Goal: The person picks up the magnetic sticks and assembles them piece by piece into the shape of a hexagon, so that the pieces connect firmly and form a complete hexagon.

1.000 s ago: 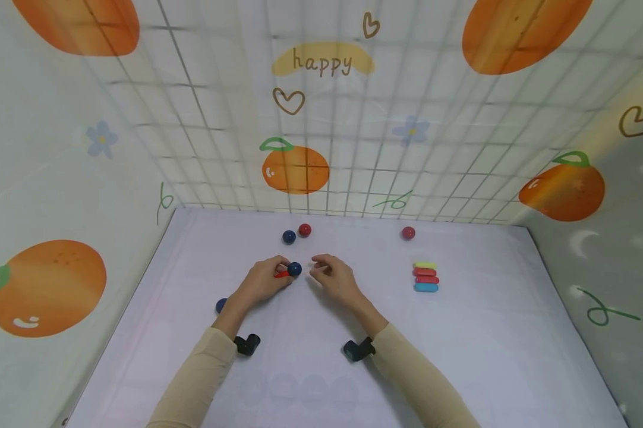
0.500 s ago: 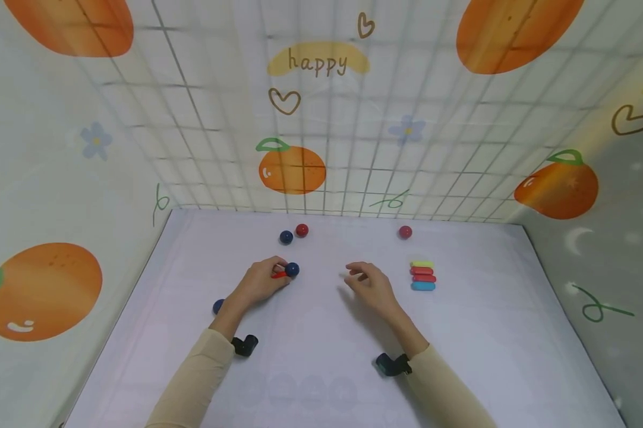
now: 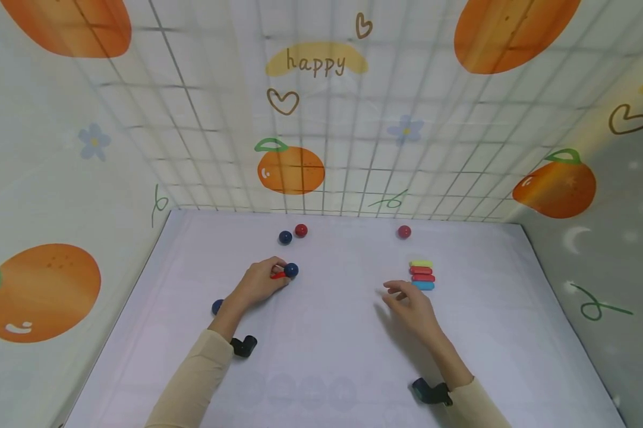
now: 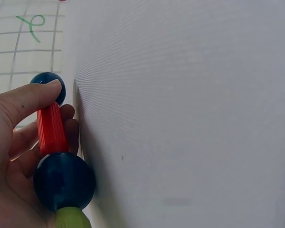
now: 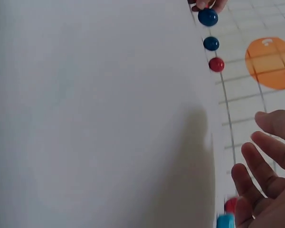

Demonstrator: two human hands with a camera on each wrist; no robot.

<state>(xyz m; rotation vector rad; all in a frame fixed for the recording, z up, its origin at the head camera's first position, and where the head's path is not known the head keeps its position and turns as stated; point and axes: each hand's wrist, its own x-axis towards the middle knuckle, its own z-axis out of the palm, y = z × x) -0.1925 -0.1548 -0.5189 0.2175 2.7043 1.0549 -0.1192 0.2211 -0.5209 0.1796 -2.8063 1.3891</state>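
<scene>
My left hand [image 3: 261, 281] grips a ball-and-stick piece. In the left wrist view the thumb presses its upper dark blue ball [image 4: 48, 88]. Below this runs a ridged red stick [image 4: 52, 129], then a second dark blue ball [image 4: 63, 181] with a green stick [image 4: 72, 218] under it. Only one ball [image 3: 291, 270] and some red show past the fingers in the head view. My right hand [image 3: 415, 310] holds nothing, its fingers loosely bent and spread. Its fingertips are just left of the blue stick [image 3: 423, 286], the nearest of a row of sticks.
Above the blue stick lie two red sticks [image 3: 422, 274] and a yellow one [image 3: 421, 264]. A red ball [image 3: 404, 232] sits behind them. Farther left are a blue ball [image 3: 285, 238] and a red ball [image 3: 300, 230]. Another blue ball [image 3: 217, 307] shows beside the left wrist.
My right hand has moved away from the left hand, to the right and toward the table's front, and is now near the sticks. The left hand keeps its grip in the same place.
</scene>
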